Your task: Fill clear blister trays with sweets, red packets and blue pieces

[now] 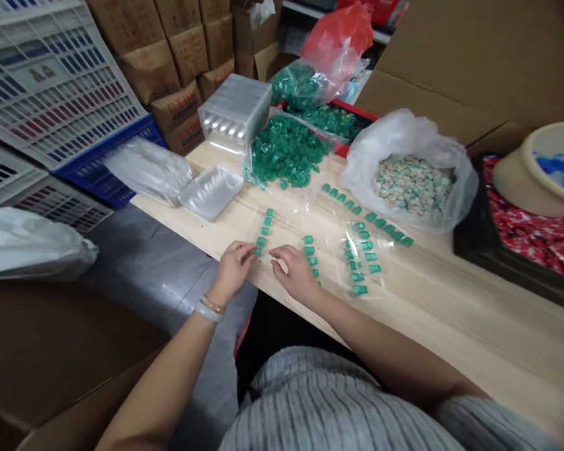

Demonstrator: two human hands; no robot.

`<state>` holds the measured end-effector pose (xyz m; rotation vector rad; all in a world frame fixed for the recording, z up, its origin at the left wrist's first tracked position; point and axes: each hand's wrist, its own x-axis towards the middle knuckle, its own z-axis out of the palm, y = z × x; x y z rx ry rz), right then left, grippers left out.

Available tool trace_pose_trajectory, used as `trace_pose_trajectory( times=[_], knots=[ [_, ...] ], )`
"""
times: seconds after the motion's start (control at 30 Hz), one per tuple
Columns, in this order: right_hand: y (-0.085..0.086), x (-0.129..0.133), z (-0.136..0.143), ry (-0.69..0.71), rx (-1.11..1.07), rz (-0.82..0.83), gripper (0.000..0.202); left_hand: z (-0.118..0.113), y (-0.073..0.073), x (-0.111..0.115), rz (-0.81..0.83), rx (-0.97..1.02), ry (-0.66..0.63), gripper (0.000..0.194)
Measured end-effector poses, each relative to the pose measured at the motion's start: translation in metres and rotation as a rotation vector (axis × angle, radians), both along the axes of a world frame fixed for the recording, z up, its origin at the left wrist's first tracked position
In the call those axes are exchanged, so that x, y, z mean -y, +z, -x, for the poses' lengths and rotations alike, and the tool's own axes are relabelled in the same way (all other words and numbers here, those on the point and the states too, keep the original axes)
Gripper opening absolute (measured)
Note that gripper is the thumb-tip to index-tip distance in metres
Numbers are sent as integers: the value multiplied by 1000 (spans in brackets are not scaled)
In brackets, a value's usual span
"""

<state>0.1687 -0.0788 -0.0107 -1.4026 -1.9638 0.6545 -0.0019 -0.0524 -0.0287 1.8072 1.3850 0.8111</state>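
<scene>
Both bare hands (234, 270) (295, 270) near each other, half-curled.

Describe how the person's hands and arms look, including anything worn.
The left hand is ungloved, with a pale bangle and a gold-coloured bracelet at its wrist. The right hand is ungloved too, with no jewellery visible. Both forearms are bare; a grey striped sleeve shows on the right arm.

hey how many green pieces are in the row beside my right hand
5 visible green pieces, in one row down the right side of your right hand, which may hide more.
</scene>
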Motion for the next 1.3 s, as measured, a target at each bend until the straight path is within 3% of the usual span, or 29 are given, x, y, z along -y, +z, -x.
trace_pose_trajectory(
  times=[0.23, 0.3, 0.4, 0.5, 0.6, 0.7, 0.77, 0.87, 0.97, 1.1, 1.2, 1.3],
  knots=[
    [-16, -11, 16, 20, 221, 62, 27, -8, 11, -7, -82, -445, -124, 25],
    [-14, -10, 19, 42, 283, 57, 27, -10, 17, -7, -87, -579, -161, 24],
    [-3, -3, 5, 31, 279, -17, 25, -10, 23, -7, -29, -604, -207, 24],
    [12, 8, -45, -142, 241, -134, 26, -11, 26, -9, 37, -523, -159, 28],
    [21, 18, -121, -474, 304, -160, 26, -19, 28, -8, 35, -550, -71, 28],
    [18, 23, -184, -741, 449, -72, 35, -30, 27, -3, 7, -623, -54, 20],
    [13, 25, -203, -798, 518, 87, 46, -35, 24, 1, -8, -668, -30, 21],
    [5, 30, -204, -737, 533, 293, 59, -34, 18, 4, 4, -704, -12, 26],
    [0, 38, -193, -666, 467, 299, 61, -25, 17, 2, 13, -651, 12, 31],
    [-4, 47, -180, -620, 344, 282, 61, -13, 27, 2, 12, -689, 115, 35],
    [-3, 52, -171, -596, 300, 270, 60, -22, 35, 16, -123, -682, 220, 40],
    [3, 60, -164, -562, 293, 313, 62, -45, 31, 44, -137, -531, 107, 40]
  ],
)
